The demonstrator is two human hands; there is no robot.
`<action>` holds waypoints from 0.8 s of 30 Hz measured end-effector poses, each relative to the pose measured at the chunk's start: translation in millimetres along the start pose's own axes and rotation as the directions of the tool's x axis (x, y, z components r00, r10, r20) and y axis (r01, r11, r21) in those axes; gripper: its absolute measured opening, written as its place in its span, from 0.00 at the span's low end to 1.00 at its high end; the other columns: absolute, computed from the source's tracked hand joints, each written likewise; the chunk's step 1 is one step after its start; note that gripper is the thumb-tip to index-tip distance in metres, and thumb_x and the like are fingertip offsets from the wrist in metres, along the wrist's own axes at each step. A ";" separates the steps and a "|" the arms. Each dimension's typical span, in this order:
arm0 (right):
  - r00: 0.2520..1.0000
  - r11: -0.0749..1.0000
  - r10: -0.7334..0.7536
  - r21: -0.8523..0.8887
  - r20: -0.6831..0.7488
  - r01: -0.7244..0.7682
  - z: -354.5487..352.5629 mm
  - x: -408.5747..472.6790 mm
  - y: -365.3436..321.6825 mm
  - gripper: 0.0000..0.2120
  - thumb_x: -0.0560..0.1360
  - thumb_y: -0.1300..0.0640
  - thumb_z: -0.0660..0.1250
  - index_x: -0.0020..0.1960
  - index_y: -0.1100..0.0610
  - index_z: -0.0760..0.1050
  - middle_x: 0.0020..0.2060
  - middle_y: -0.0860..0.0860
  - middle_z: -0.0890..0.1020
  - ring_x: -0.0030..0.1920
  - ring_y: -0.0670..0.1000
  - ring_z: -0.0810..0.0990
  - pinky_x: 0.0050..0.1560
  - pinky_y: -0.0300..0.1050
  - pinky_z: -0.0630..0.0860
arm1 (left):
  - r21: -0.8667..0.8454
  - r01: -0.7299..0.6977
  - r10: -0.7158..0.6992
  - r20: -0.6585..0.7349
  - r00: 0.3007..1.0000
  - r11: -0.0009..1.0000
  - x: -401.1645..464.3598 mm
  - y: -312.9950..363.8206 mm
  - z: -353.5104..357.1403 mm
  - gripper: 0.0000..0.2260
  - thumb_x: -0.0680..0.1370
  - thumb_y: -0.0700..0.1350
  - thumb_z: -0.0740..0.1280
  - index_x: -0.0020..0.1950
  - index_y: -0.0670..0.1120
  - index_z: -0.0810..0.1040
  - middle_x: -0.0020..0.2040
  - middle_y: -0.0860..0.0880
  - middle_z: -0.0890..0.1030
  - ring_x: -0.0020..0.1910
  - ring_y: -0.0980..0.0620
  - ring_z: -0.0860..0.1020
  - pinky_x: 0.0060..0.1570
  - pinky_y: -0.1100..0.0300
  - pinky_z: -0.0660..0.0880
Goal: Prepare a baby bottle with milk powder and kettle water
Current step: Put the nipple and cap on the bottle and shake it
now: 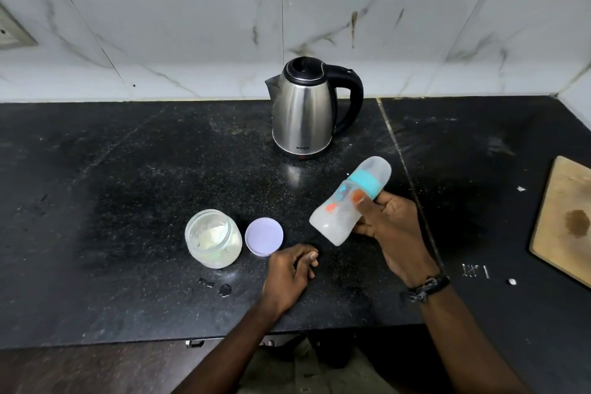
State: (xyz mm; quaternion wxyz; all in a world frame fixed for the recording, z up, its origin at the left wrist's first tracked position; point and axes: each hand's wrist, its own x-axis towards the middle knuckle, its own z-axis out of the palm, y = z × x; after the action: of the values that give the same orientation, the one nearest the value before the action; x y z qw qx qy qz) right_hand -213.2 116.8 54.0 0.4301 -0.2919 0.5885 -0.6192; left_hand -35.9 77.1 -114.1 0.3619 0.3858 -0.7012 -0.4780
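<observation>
Black worktop (pixel 128 169) with the kettle (pixel 302 112) at the back. Right hand (pixel 391 227) grips the capped bottle (pixel 348 201), tilted above the worktop; left hand (pixel 289 270) rests loosely curled, empty, beside the open jar (pixel 212 238) and lid (pixel 264 236). I'd brace the bottle upright, then unscrew the cap.

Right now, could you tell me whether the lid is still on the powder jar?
No, the powder jar stands open on the counter, and its purple lid lies flat beside it.

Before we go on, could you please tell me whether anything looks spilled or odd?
White powder smears dust the black countertop right of the kettle, and small dark crumbs lie before the open jar.
</observation>
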 end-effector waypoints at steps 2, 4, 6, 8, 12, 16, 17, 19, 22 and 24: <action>1.000 1.000 -0.017 -0.015 -0.023 0.017 0.4 2.1 0.3 0.19 0.67 0.47 0.77 0.52 0.57 0.82 0.46 0.55 0.87 0.49 0.56 0.86 0.45 0.50 0.84 | 0.003 0.005 -0.005 -0.004 1.000 1.000 0.9 -0.7 0.9 0.08 0.82 0.50 0.64 0.48 0.57 0.82 0.39 0.56 0.84 0.29 0.58 0.81 0.33 0.65 0.75; 0.999 0.996 -0.029 -0.082 -0.024 0.027 -0.3 3.3 0.0 0.16 0.68 0.50 0.77 0.50 0.58 0.83 0.43 0.56 0.87 0.46 0.56 0.87 0.45 0.51 0.84 | -0.004 0.019 -0.019 0.001 1.000 1.000 0.0 -3.1 1.7 0.08 0.82 0.50 0.64 0.47 0.58 0.81 0.38 0.55 0.84 0.29 0.58 0.81 0.33 0.65 0.75; 1.000 0.998 -0.007 -0.058 0.024 0.009 0.2 2.2 1.4 0.21 0.65 0.46 0.77 0.51 0.59 0.83 0.46 0.59 0.87 0.47 0.56 0.87 0.44 0.51 0.84 | -0.003 0.017 -0.017 0.003 1.000 1.000 -0.4 -5.7 1.8 0.08 0.82 0.50 0.64 0.46 0.56 0.81 0.38 0.54 0.84 0.28 0.57 0.81 0.33 0.64 0.75; 0.999 0.999 0.043 0.025 0.021 -0.044 4.0 2.3 -0.4 0.23 0.64 0.44 0.76 0.52 0.58 0.82 0.49 0.59 0.86 0.49 0.55 0.86 0.44 0.50 0.84 | -0.002 0.026 -0.026 0.004 1.000 1.000 0.7 -6.0 2.2 0.08 0.82 0.51 0.63 0.46 0.56 0.80 0.37 0.54 0.84 0.28 0.57 0.80 0.33 0.64 0.75; 1.000 0.999 -0.011 -0.043 -0.006 0.011 0.0 3.9 0.8 0.19 0.66 0.48 0.79 0.51 0.60 0.83 0.41 0.55 0.88 0.43 0.53 0.87 0.41 0.45 0.84 | 0.012 0.051 -0.051 0.012 0.999 0.999 0.0 -8.3 2.2 0.10 0.83 0.52 0.63 0.44 0.55 0.80 0.35 0.51 0.83 0.28 0.56 0.81 0.33 0.62 0.75; 1.000 1.000 0.000 0.020 -0.021 0.001 3.7 2.4 0.5 0.20 0.64 0.44 0.78 0.49 0.57 0.83 0.45 0.55 0.87 0.48 0.54 0.87 0.43 0.49 0.84 | 0.007 0.055 -0.055 0.009 0.998 0.998 1.8 -3.9 0.1 0.13 0.84 0.54 0.62 0.42 0.54 0.79 0.34 0.50 0.83 0.29 0.55 0.81 0.33 0.62 0.75; 0.999 0.999 -0.028 -0.048 -0.031 0.026 4.1 3.8 -0.4 0.17 0.65 0.47 0.78 0.48 0.56 0.83 0.44 0.54 0.88 0.47 0.54 0.87 0.44 0.50 0.84 | 0.008 0.057 -0.058 0.008 0.998 0.998 1.2 -2.9 0.4 0.13 0.84 0.54 0.61 0.42 0.54 0.79 0.35 0.50 0.83 0.29 0.55 0.81 0.33 0.62 0.75; 0.999 0.991 -0.052 -0.125 -0.010 0.050 2.4 4.3 -0.5 0.13 0.67 0.53 0.79 0.48 0.57 0.83 0.42 0.55 0.88 0.45 0.55 0.87 0.44 0.49 0.85 | -0.005 0.053 -0.053 0.006 0.999 0.999 -0.4 -2.0 0.0 0.14 0.85 0.53 0.61 0.42 0.53 0.78 0.35 0.52 0.83 0.29 0.55 0.81 0.33 0.64 0.74; 0.999 1.000 0.023 0.001 0.038 -0.023 2.0 1.2 -3.3 0.19 0.65 0.51 0.78 0.52 0.59 0.82 0.47 0.58 0.87 0.49 0.56 0.86 0.42 0.47 0.84 | -0.021 0.055 -0.055 0.001 0.999 0.998 0.4 0.1 -0.1 0.15 0.85 0.53 0.61 0.41 0.51 0.79 0.35 0.53 0.83 0.29 0.55 0.81 0.34 0.65 0.74; 1.000 1.000 -0.004 0.003 0.021 0.004 -0.4 4.0 -3.4 0.17 0.66 0.53 0.78 0.52 0.58 0.82 0.46 0.55 0.87 0.50 0.55 0.86 0.45 0.48 0.84 | -0.015 0.065 -0.065 0.003 0.998 0.998 0.9 0.8 1.0 0.15 0.84 0.53 0.61 0.41 0.51 0.79 0.36 0.53 0.83 0.29 0.55 0.81 0.34 0.64 0.74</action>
State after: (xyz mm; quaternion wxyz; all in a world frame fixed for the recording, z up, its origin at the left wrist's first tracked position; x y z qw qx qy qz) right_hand -216.0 113.2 56.6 0.4355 -0.2990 0.5823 -0.6180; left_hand -37.3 77.0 -113.5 0.3481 0.4052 -0.6851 -0.4953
